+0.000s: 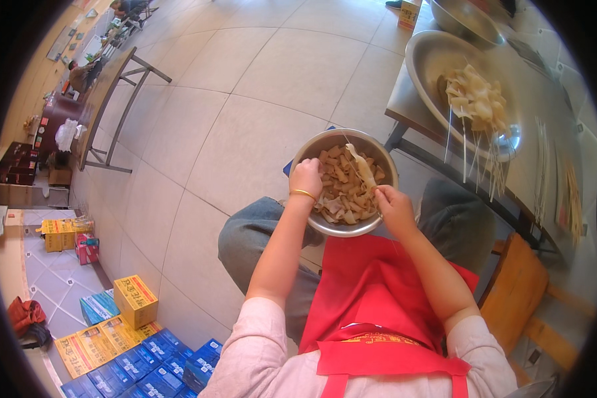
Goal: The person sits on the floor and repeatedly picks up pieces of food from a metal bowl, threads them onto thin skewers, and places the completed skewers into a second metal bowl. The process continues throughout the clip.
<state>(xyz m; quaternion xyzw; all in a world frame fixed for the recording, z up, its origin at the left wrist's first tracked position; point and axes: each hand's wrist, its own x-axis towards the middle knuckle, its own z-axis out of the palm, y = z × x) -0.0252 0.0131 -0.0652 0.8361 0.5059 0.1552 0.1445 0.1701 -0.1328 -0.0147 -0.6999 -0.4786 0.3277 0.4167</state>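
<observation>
A round metal bowl (392, 175) stands between the person's knees, filled with pale brown, tube-like and flat food pieces (336, 175). At its left rim is my left hand (307, 180), fingers bent over the pieces; what its fingertips touch is hidden. My right hand (392, 200), at the right rim, pinches the lower end of thin skewers that carry a pale food strip (363, 169) above the bowl. On the table to the right, a larger metal bowl (424, 92) holds skewered pale pieces (475, 97), their sticks hanging over its near rim.
The metal table (547, 149) at right bears loose skewers (541, 169) and another metal bowl (470, 25). A wooden chair (515, 288) stands at lower right. Blue and yellow boxes (135, 301) are stacked at lower left. A long table (104, 99) and people are farther off at upper left.
</observation>
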